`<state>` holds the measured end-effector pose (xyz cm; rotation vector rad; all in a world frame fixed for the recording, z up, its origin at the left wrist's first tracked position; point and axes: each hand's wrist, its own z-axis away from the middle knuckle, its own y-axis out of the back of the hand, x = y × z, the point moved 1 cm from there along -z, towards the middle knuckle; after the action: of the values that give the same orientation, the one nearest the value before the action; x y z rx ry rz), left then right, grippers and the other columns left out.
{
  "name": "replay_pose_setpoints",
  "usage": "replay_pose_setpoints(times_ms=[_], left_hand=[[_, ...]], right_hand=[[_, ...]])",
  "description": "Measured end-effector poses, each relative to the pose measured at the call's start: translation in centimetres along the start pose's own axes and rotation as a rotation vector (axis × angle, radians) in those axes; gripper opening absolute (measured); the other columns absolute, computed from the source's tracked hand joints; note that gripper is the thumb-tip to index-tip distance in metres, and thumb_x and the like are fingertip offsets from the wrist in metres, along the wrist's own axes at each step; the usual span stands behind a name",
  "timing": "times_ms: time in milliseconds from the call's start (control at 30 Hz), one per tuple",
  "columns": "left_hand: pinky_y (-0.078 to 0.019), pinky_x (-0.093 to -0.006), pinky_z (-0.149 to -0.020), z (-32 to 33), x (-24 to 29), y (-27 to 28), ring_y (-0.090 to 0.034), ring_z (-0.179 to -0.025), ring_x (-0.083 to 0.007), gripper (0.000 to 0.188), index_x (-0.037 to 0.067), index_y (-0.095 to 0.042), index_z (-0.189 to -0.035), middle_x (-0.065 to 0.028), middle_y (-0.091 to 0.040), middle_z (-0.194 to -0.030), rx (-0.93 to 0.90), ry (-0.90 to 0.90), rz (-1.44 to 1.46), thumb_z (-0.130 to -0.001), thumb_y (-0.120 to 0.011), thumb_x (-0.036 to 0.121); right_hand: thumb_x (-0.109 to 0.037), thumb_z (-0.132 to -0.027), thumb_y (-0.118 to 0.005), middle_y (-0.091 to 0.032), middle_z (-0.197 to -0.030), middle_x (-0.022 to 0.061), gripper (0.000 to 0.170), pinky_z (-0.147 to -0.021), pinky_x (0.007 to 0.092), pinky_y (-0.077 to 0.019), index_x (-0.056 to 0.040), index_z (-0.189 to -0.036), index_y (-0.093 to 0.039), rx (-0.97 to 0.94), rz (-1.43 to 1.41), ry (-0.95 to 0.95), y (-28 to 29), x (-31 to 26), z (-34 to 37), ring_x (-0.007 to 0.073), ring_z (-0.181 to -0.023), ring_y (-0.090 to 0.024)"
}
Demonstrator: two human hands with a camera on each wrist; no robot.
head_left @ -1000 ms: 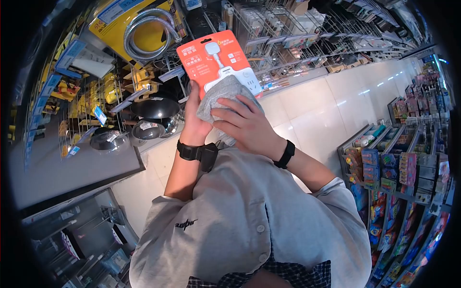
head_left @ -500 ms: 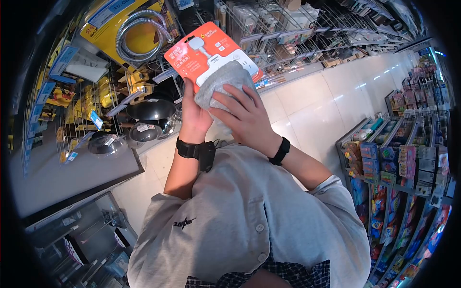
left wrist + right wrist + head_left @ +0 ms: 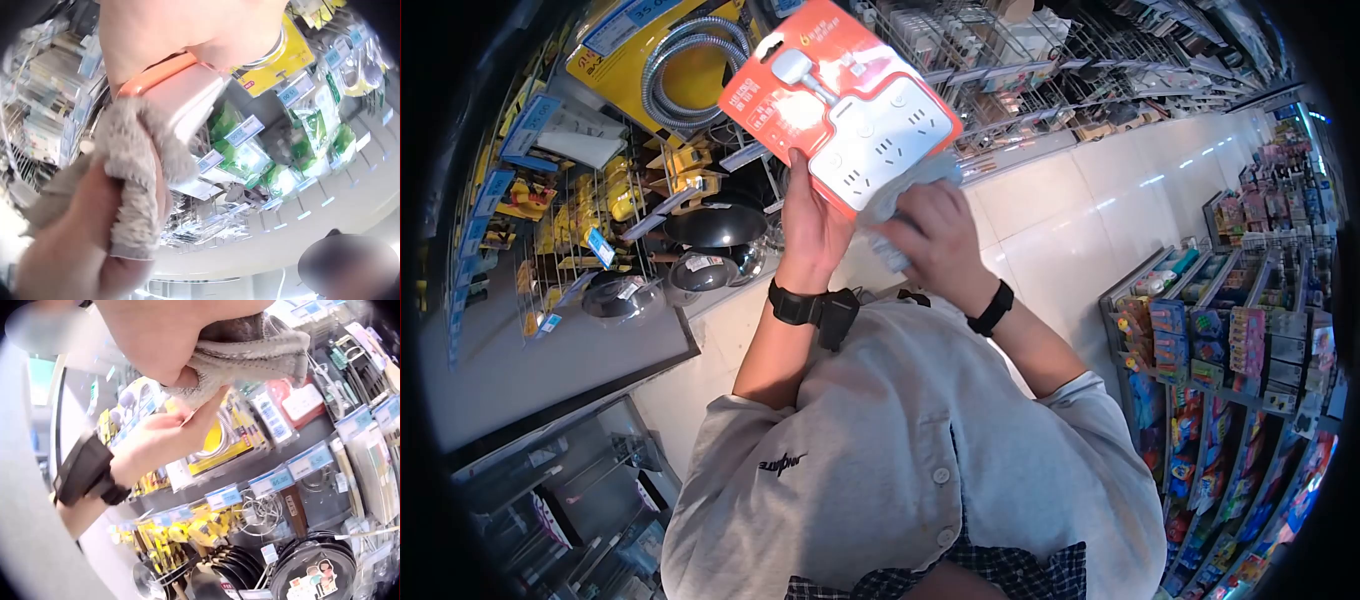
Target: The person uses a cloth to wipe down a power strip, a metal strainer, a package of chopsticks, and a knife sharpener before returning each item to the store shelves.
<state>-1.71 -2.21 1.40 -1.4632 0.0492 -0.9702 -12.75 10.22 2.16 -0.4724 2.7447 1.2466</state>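
Note:
A power strip in an orange-and-white package [image 3: 880,135] is held up in front of the chest, tilted, its sockets facing up. My left hand [image 3: 815,225] grips its lower left side, thumb along the edge, the other fingers hidden behind. In my right hand [image 3: 940,235] a grey cloth [image 3: 885,205] is bunched at the package's lower right edge. The left wrist view shows the fuzzy cloth [image 3: 137,162] against the package's end, pinched by the right hand [image 3: 81,237]. From the right wrist, the cloth [image 3: 250,356] hangs folded from the fingers.
Shelves with hanging goods stand ahead: a coiled metal hose [image 3: 695,75] on a yellow card, black pans [image 3: 715,226] and price tags [image 3: 605,245]. A pale tiled floor [image 3: 1060,220] runs to the right, towards a rack of colourful packs [image 3: 1250,340].
The cloth has moved from the strip's face down to its lower right edge, uncovering the sockets. The package has risen and tilted further. My right-hand fingers, spread over the cloth earlier, now bunch it.

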Motion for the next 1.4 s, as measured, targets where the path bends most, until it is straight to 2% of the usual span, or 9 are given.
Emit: replay_pose_setpoints(times_ms=[300, 400, 567, 633, 700, 867, 1200, 1267, 1400], left_hand=[[-0.0423, -0.0460, -0.105, -0.6, 0.7, 2.7, -0.049, -0.129, -0.0284, 0.061, 0.000, -0.032, -0.143, -0.0146, -0.045, -0.143, -0.117, -0.119, -0.217, -0.102, -0.040, 0.045], [-0.0435, -0.0421, -0.104, -0.7, 0.3, 4.0, -0.052, -0.126, -0.0265, 0.062, -0.001, -0.035, -0.142, -0.0160, -0.047, -0.141, -0.119, -0.149, -0.385, -0.102, -0.040, 0.046], [-0.0481, -0.0308, -0.074, -0.1, 0.5, 4.6, -0.062, -0.083, -0.0158, 0.060, -0.002, -0.062, -0.114, -0.0086, -0.067, -0.094, -0.159, -0.223, -1.063, -0.104, -0.033, 0.049], [-0.0464, -0.0325, -0.068, 0.2, 0.3, 4.3, -0.059, -0.073, -0.0173, 0.053, -0.002, -0.062, -0.110, -0.0089, -0.063, -0.083, -0.185, -0.252, -1.134, -0.104, -0.035, 0.043], [-0.0430, -0.0359, -0.056, 0.7, -0.4, 3.7, -0.053, -0.054, -0.0203, 0.040, -0.001, -0.063, -0.102, -0.0094, -0.054, -0.061, -0.238, -0.306, -1.273, -0.104, -0.040, 0.031], [-0.0430, -0.0361, -0.056, 0.8, -1.0, 3.0, -0.053, -0.054, -0.0269, 0.033, -0.003, -0.062, -0.100, -0.0155, -0.052, -0.063, -0.268, -0.383, -1.320, -0.102, -0.043, 0.024], [-0.0442, -0.0324, -0.059, -0.1, -2.7, 2.8, -0.058, -0.061, -0.0175, 0.049, -0.003, -0.064, -0.102, -0.0126, -0.063, -0.070, -0.071, -0.496, -1.164, -0.104, -0.038, 0.037], [-0.0444, -0.0314, -0.060, -0.2, -2.4, 2.4, -0.060, -0.063, -0.0159, 0.056, -0.005, -0.064, -0.103, -0.0112, -0.065, -0.072, -0.013, -0.506, -1.189, -0.104, -0.035, 0.042], [-0.0443, -0.0315, -0.060, -1.2, -3.5, 0.8, -0.060, -0.063, -0.0153, 0.054, -0.006, -0.064, -0.102, -0.0108, -0.064, -0.071, -0.064, -0.614, -1.242, -0.104, -0.035, 0.040]], right_hand=[[-0.002, -0.074, -0.064, -0.060, -0.103, 0.0119, 0.029, -0.089, 0.0396, -0.0446, -0.0036, -0.103, -0.066, 0.047, -0.117, -0.375, 0.1, 6.9, 0.9, 0.0299, -0.099, -0.058], [-0.003, -0.092, -0.054, -0.066, -0.108, 0.0077, 0.024, -0.089, 0.0276, -0.0460, 0.0014, -0.114, -0.063, 0.228, -0.997, -0.931, -1.4, 9.2, 2.5, 0.0143, -0.101, -0.060], [-0.001, -0.090, -0.054, -0.066, -0.107, 0.0088, 0.025, -0.091, 0.0293, -0.0458, 0.0007, -0.113, -0.064, 0.210, -0.942, -0.937, -2.2, 7.8, 2.1, 0.0167, -0.100, -0.061], [0.001, -0.086, -0.055, -0.065, -0.108, 0.0114, 0.028, -0.091, 0.0303, -0.0456, -0.0007, -0.112, -0.065, 0.182, -0.620, -0.692, -1.7, 7.3, 1.1, 0.0221, -0.102, -0.062], [0.003, -0.084, -0.055, -0.064, -0.108, 0.0121, 0.029, -0.091, 0.0309, -0.0456, -0.0014, -0.111, -0.066, 0.199, -0.679, -0.750, -1.7, 7.4, 0.7, 0.0242, -0.102, -0.061], [0.005, -0.082, -0.056, -0.064, -0.108, 0.0130, 0.031, -0.090, 0.0316, -0.0456, -0.0029, -0.110, -0.066, 0.243, -0.616, -0.719, -1.0, 6.3, -0.8, 0.0260, -0.102, -0.062], [-0.004, -0.089, -0.057, -0.065, -0.099, 0.0144, 0.023, -0.079, 0.0324, -0.0478, -0.0009, -0.111, -0.061, 0.194, -0.404, -0.603, -2.3, 9.5, 1.1, 0.0235, -0.091, -0.063], [-0.010, -0.093, -0.057, -0.067, -0.097, 0.0136, 0.022, -0.078, 0.0320, -0.0481, -0.0005, -0.113, -0.060, 0.118, -0.689, -0.881, -2.7, 10.3, 2.2, 0.0185, -0.088, -0.063], [-0.014, -0.093, -0.061, -0.068, -0.098, 0.0122, 0.028, -0.080, 0.0296, -0.0481, 0.0018, -0.115, -0.058, 0.109, -0.843, -0.897, -2.9, 12.3, 3.7, 0.0153, -0.090, -0.063]])
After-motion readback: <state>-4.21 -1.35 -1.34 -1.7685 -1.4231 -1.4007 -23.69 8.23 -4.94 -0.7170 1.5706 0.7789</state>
